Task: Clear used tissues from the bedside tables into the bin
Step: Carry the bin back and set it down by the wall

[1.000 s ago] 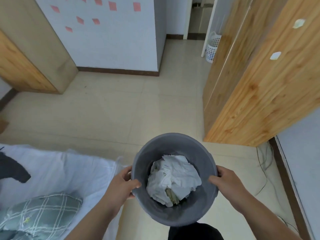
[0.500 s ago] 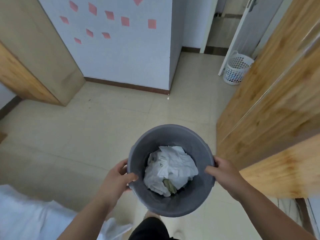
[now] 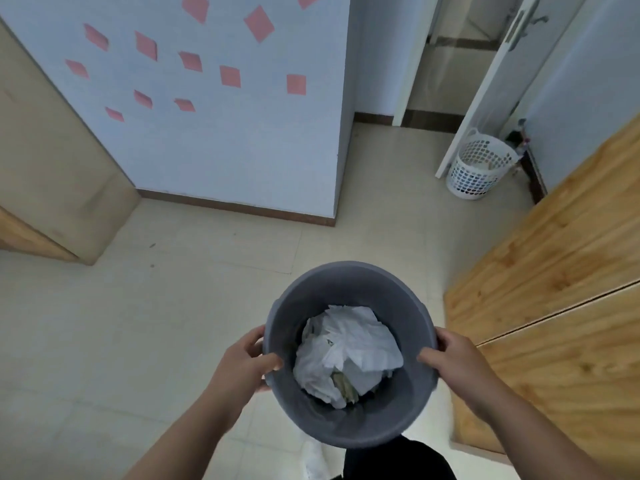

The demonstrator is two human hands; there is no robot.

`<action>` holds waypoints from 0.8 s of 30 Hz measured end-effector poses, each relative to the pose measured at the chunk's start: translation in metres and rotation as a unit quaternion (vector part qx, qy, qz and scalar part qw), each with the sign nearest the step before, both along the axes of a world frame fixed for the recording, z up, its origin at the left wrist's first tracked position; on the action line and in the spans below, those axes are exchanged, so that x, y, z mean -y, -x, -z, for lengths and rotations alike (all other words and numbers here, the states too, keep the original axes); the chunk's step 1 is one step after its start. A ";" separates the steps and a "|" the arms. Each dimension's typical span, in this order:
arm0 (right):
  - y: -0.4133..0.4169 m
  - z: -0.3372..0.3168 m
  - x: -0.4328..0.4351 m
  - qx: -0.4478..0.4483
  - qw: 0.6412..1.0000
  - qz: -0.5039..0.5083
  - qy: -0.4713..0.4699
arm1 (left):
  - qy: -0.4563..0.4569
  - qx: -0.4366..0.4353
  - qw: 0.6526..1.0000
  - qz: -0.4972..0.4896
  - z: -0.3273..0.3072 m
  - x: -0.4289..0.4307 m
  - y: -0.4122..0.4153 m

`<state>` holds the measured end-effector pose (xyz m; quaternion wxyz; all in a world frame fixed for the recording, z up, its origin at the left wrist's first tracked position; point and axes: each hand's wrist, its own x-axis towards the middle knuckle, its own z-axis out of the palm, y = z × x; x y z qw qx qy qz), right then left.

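While the grey bin (image 3: 346, 282) hangs over the floor (image 3: 138, 323), left hand (image 3: 242, 365) and right hand (image 3: 453, 358) each clamped on opposite sides of its rim, the crumpled tissues (image 3: 349, 344) inside look soft and light, so the stiff rim seems the soundest hold.

- The pale tiled floor (image 3: 156, 323) lies open ahead and leftward.
- A light-wood panelled wardrobe (image 3: 554, 289) stands close by my right hand (image 3: 457, 365) on the round grey plastic bin (image 3: 346, 282).
- A white wall with pink square notes (image 3: 242, 150) juts out ahead; floor runs past its right corner.
- There a white perforated plastic basket (image 3: 479, 171) sits just beside the open white door (image 3: 502, 81).
- A tan wooden cabinet (image 3: 52, 168) closes the far left.
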<state>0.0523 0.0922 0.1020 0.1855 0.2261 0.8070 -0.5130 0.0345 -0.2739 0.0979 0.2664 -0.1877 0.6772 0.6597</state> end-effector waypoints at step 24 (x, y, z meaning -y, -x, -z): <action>0.538 0.027 0.063 0.035 0.994 -0.103 0.033 | 0.004 0.019 0.990 -0.139 0.023 0.045 0.445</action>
